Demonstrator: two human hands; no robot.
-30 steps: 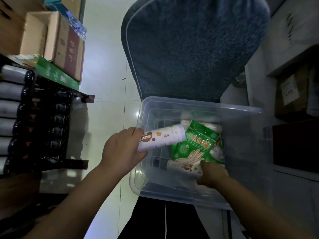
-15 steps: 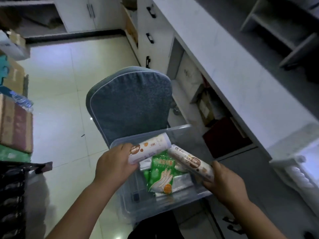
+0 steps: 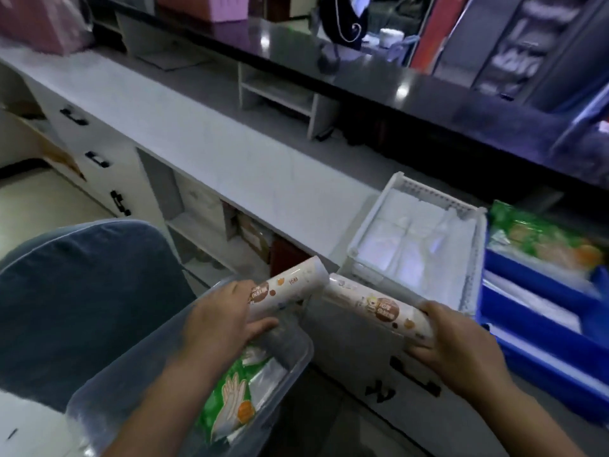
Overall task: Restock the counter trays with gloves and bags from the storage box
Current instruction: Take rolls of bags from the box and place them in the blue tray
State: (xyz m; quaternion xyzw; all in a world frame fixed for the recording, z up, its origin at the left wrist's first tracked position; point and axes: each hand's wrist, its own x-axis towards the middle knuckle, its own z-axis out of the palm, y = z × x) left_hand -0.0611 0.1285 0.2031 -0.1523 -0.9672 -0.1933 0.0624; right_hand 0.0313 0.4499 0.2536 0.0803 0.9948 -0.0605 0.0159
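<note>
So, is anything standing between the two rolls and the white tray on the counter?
Nothing visible. The left hand grips the left roll, the right hand the right roll, both in the air just before the tray. Flat white bags already lie inside it.

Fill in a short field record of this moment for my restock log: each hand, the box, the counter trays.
left hand: grips white printed roll above far edge of clear plastic storage box
right hand: grips second white printed roll near white slotted tray
box contents: green glove packet
top blue plastic tray: green packets inside
</note>
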